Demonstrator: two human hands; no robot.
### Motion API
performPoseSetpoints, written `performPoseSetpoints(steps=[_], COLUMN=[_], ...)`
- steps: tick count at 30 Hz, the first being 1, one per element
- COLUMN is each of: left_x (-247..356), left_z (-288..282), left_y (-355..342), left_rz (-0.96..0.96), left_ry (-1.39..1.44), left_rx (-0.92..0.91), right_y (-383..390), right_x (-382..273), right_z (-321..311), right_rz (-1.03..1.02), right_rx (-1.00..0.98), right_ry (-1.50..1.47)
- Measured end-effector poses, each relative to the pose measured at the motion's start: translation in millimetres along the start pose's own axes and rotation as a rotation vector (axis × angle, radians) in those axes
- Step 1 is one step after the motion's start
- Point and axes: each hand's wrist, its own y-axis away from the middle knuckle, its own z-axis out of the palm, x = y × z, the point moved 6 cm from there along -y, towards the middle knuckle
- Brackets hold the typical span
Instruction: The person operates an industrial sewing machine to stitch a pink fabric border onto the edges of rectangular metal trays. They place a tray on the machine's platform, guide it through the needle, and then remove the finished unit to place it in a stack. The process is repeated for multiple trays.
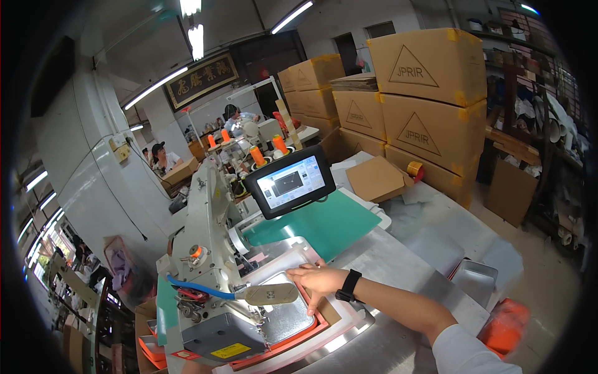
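Note:
My right hand [319, 283], with a black band on its wrist, reaches in from the lower right. Its fingers are spread and rest on the edge of a silver-grey panel with orange edging [289, 321]. Around the panel runs a pale clamp frame [339, 340] on the metal bed of an industrial sewing machine [215, 274]. The machine head and an oval plate [271, 294] hang over the panel and hide part of it. My left hand is out of sight.
A control screen [291, 186] stands behind the frame, by a green sheet [324, 224]. Silver trays [476, 280] and an orange heap [507, 324] lie at right. Stacked cartons [430, 131] and a tape roll [414, 168] stand behind. Other people work farther back.

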Motion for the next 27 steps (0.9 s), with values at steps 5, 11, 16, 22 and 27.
performPoseSetpoints(steps=[5, 11, 16, 22, 27], left_x=[6.7, 9.2, 1.2, -45.5, -73.6], left_z=[-7.6, -15.5, -21.9, -16.1, -7.8], left_y=[8.9, 16.1, 29.6, 32.0, 31.0], left_rz=[0.008, 0.044, 0.062, -0.126, -0.01], left_ry=[-0.122, -0.269, -0.366, -0.205, -0.192], left_rx=[0.043, 0.11, 0.174, 0.003, 0.103], right_y=[-5.7, -12.8, -5.2, -23.8, -26.7], right_x=[-10.1, -12.6, -38.9, -51.0, -61.6], right_z=[5.2, 15.8, 0.7, 12.8, 9.5], right_rz=[-0.02, -0.068, -0.144, -0.175, -0.274], right_rx=[0.01, 0.051, 0.104, 0.005, 0.148], right_ry=[-0.001, -0.094, -0.248, -0.352, -0.26])
